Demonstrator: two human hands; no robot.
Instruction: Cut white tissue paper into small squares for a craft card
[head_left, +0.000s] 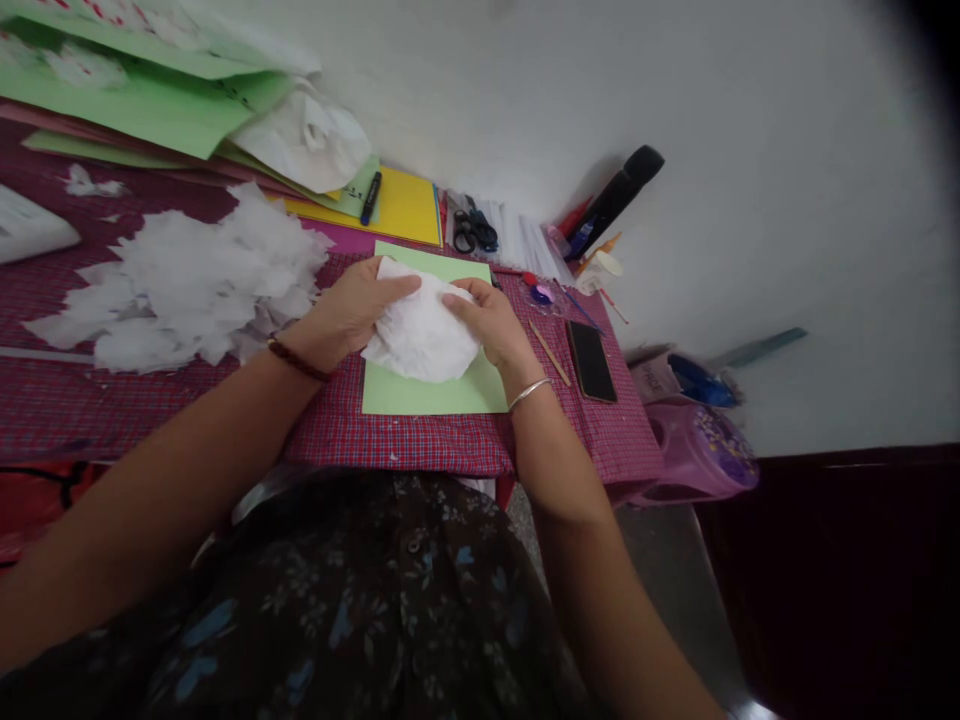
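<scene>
A round, crinkled piece of white tissue paper is stretched between my two hands. My left hand pinches its upper left edge, thumb on top. On the opposite side my right hand grips the upper right edge between thumb and fingers. Beneath the tissue lies a light green sheet of paper, partly covered by it. To the left of my hands a heap of ruffled white tissue pieces spreads over the checked tablecloth.
Right of the green sheet lie a wooden stick and a black phone. Scissors and a marker lie behind. Green paper sheets are stacked back left. A pink plastic stool stands beyond the table's right edge.
</scene>
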